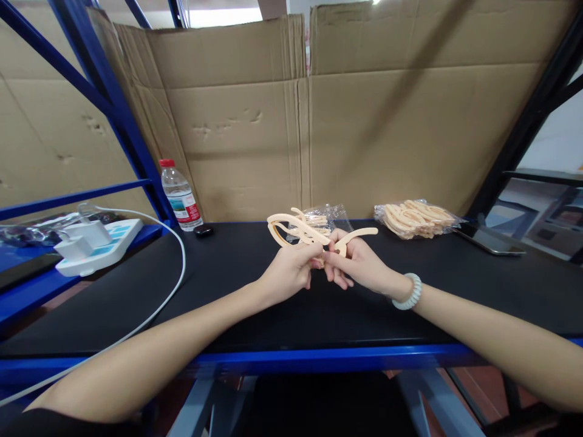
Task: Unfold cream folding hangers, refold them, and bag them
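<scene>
My left hand (295, 267) is closed, thumb pressed against a cream looped piece (279, 220) with curved, slotted arms that stick up and out to the left. My right hand (359, 261) pinches a slim cream curved piece (362, 232) whose tail points right. Both hands meet above the black table, fingertips touching or nearly so; whether the two pieces are joined there is hidden by the fingers. Just behind them lies a clear plastic bag (334, 213) with more cream pieces, partly covered by the held piece.
A second bag of cream pieces (412, 218) lies at the back right, beside a phone-like dark slab (492, 240). At the left stand a water bottle (181, 197) and a power strip (102, 246) with a white cable (182, 267). Cardboard (237, 133) walls the back.
</scene>
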`<state>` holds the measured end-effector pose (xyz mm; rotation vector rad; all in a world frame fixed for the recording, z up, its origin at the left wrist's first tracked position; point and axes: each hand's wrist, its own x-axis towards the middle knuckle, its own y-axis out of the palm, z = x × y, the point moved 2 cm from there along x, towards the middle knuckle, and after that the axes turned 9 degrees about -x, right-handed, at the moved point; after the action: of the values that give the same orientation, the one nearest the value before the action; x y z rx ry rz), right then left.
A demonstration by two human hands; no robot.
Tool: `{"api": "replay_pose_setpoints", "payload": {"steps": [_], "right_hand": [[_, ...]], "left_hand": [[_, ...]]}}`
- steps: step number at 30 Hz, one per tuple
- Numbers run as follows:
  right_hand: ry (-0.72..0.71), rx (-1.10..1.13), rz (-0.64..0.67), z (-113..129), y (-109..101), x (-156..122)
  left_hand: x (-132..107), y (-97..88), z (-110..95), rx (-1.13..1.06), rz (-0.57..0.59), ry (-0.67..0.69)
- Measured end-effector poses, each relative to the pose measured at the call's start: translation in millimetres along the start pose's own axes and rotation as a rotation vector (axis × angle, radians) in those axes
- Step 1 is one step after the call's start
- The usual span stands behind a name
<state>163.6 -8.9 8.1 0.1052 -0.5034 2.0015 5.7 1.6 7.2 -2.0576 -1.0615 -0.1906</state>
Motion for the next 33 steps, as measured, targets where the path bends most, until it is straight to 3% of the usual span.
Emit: {"api": "replay_pose_setpoints", "payload": {"steps": [15,23,30,33], "right_hand": [[0.0,0.322,0.045,-2.0,-7.9,3.3],[-0.026,0.262,0.067,-2.5,-16.6,3.7],[0.0,0.289,0.161,0.0,-22.8,3.1],[-0.076,0.358,0.075,3.7,-41.8,4.2]], "left_hand": [[5.5,-19.9,-7.5,0.35,-0.052,0.198],[4.8,-17.2,-10.6,0.39,-0.042,0.211],[2.9,-16.6,-15.3,0.378,0.045,0.274],[3.4,-19.7,-9.5,0.383,0.092,0.284]]}}
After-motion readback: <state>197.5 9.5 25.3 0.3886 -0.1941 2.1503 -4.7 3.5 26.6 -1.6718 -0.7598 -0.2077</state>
